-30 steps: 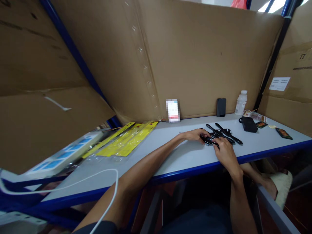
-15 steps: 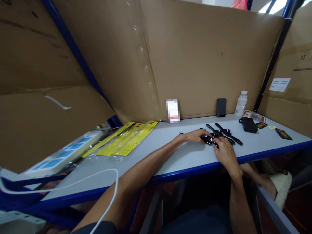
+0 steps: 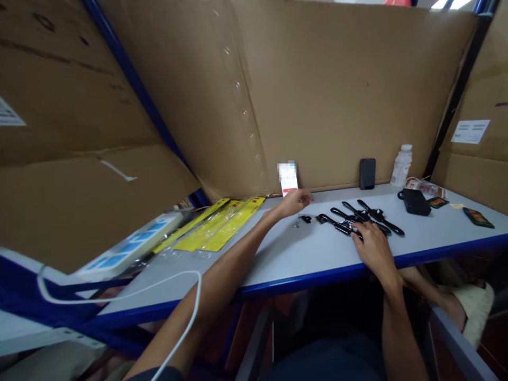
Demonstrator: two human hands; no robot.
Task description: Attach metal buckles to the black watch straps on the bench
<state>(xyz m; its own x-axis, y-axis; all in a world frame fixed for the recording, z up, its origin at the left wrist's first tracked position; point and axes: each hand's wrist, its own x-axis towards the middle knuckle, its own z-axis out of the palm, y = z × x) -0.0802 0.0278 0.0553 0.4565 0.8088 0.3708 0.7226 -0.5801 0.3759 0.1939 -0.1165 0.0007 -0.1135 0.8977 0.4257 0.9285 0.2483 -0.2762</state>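
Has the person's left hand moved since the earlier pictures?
Yes. Judged against the upright lit screen, the left hand has moved leftward and closer to it, away from the nearest black tool.

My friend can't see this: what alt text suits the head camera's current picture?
A person's right hand touches the nearest of several black tools on a pale table; the left hand is in front of a lit screen, with yellow packages farther left.

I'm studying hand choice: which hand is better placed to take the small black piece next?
Likely the left hand, close to the small black piece; the right hand is farther off, touching a black tool.
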